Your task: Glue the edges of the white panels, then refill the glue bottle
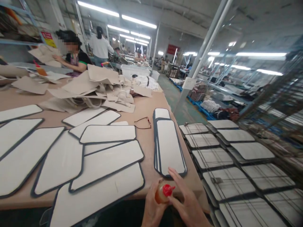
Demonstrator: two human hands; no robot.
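A small bottle of amber liquid with a red nozzle cap is at the table's front edge. My left hand is wrapped round the bottle from the left. On the right, my right hand has its thumb near the base of the cap and its fingers spread apart, pointing forward. Just beyond my hands lies a stack of white panels with dark edges. More such white panels overlap on the table to the left.
Beige pieces are heaped at the table's back, with glasses nearer. A rack with white panels stands right of the brown table. A seated person works at the back left; another orange bottle stands there.
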